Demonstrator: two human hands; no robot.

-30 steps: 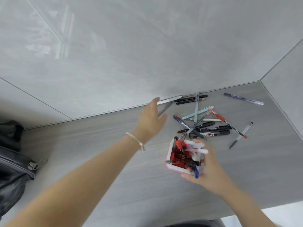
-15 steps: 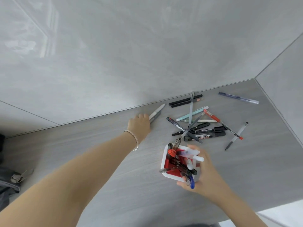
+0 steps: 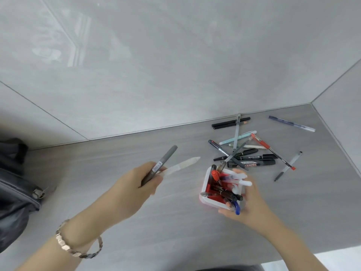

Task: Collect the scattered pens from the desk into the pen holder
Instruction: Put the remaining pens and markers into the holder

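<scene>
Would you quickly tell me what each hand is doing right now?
Left hand: closed, holding a grey pen and a white pen.
Right hand: closed around the pen holder.

Grey pen point(image 3: 163, 162), white pen point(image 3: 183, 165) held aloft; red-white pen holder point(image 3: 207, 189) crammed; pens point(image 3: 252, 153) scattered behind.

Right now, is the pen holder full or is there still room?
Partly full. The pen holder has about a dozen pens leaning inside, yet its red inside shows between them, so room remains.
</scene>
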